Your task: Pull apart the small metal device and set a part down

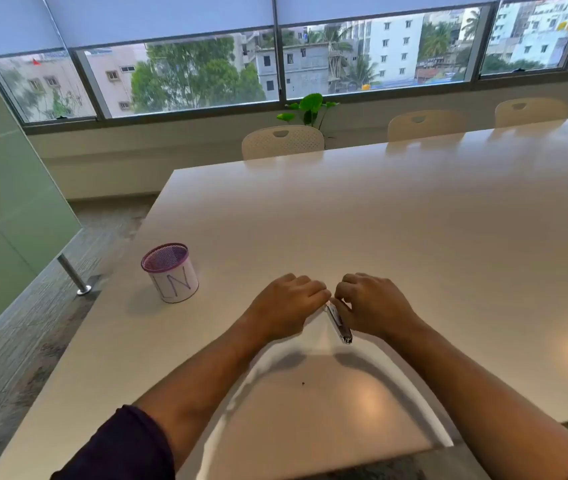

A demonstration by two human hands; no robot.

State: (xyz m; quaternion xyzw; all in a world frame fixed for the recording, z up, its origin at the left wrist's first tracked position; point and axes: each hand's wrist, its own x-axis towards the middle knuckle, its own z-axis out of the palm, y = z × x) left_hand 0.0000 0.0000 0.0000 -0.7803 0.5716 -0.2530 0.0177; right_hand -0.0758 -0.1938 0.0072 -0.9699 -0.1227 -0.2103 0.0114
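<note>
Pinching a small metal tool (339, 323), right hand (374, 306), left hand (287, 304) curled, its grip hidden.

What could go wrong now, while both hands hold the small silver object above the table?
1. The right hand grips the small silver object only at its upper end, and the lower end sticks out free, so it may slip and fall on the white table.
2. The left hand has its fingers curled right at the object's tip, where they might be pinched.
3. The mesh pen cup stands near the table's left edge, so a sweeping left arm could knock it off.
</note>
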